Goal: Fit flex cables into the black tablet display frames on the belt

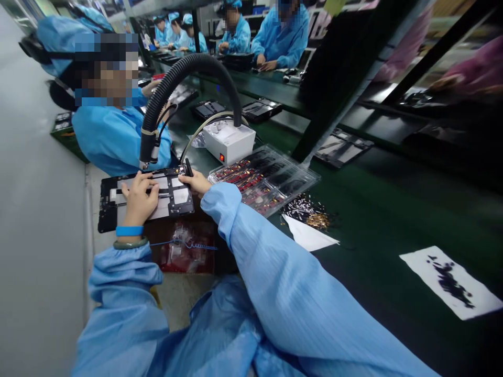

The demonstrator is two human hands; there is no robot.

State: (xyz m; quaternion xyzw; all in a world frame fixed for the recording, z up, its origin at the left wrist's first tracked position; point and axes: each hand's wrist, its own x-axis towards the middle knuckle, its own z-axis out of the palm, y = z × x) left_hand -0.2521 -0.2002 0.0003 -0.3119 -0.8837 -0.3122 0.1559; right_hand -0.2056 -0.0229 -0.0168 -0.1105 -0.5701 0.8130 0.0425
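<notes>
A black device frame with white panels (173,196) lies flat in front of me at the bench's near edge. My left hand (139,198) rests on its middle, fingers curled over a thin dark strip; a blue wristband sits on that wrist. My right hand (195,181) touches the frame's far right edge and grips a slim black tool (189,167) pointing at the frame's upper corner. A black ribbed hose (184,70) arches over the frame, its nozzle hanging just above the top edge.
A white box with a red light (228,140) stands behind the frame. A clear tray of small parts (271,178) lies to the right, then loose small parts on paper (310,222). A co-worker in blue sits close on the left; others work along the far bench.
</notes>
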